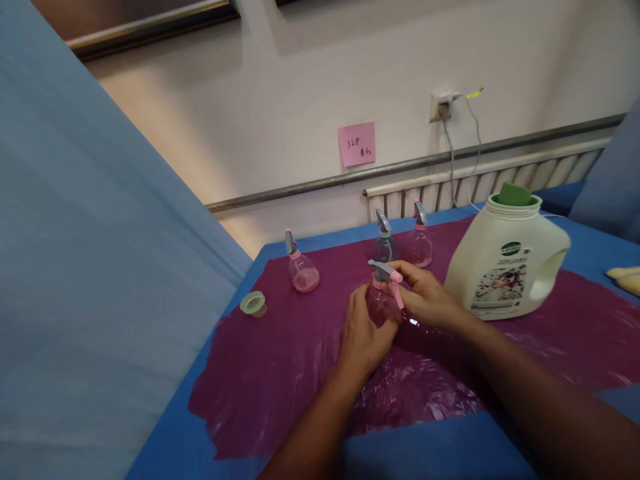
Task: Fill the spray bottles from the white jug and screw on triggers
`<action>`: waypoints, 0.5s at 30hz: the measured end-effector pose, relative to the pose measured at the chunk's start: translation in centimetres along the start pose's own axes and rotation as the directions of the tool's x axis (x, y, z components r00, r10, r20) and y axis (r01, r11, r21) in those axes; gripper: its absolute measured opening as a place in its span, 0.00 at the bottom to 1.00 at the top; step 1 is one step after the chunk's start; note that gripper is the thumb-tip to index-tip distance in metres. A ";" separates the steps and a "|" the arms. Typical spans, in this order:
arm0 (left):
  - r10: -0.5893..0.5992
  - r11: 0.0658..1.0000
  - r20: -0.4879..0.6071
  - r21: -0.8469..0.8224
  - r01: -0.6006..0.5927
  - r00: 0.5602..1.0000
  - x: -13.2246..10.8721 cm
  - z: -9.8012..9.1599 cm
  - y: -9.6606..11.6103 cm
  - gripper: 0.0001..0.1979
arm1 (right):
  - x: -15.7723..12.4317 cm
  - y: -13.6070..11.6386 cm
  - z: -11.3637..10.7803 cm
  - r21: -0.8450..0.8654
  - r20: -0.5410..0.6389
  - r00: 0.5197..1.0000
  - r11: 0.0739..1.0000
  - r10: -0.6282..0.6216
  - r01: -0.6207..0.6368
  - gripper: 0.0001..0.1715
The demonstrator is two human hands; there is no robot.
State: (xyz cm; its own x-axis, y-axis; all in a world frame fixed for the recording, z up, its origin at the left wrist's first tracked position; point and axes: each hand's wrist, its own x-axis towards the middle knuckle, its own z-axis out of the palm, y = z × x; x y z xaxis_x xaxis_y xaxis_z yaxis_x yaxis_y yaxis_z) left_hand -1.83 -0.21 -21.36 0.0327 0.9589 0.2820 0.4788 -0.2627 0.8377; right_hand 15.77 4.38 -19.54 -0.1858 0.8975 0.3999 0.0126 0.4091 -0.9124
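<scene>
A small clear spray bottle with a grey and pink trigger head stands on a purple plastic sheet. My left hand wraps around the bottle's round body. My right hand grips the trigger head at the top. A second spray bottle with pink liquid stands at the back left. Two more, a bluish spray bottle and a pinkish spray bottle, stand just behind my hands.
A large white detergent jug with its green cap upside down on top stands to the right. A roll of tape lies on the blue table cover. A yellow object sits at the far right edge. A blue fabric panel rises on the left.
</scene>
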 end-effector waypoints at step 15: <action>0.245 0.966 -0.061 -0.067 -0.249 0.967 -0.1 0.0 -1.9 0.40 | -0.5 0.0 1.2 -0.118 -0.135 0.990 0.992 -0.049 0.033 0.15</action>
State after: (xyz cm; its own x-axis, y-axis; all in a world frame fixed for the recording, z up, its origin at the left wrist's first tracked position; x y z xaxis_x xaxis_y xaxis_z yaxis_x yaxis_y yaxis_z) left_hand -2.75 0.19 -23.04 0.0953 0.8566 0.5072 0.3959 -0.5001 0.7702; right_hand 14.67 3.77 -19.83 -0.0520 0.8904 0.4521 0.1222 0.4550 -0.8820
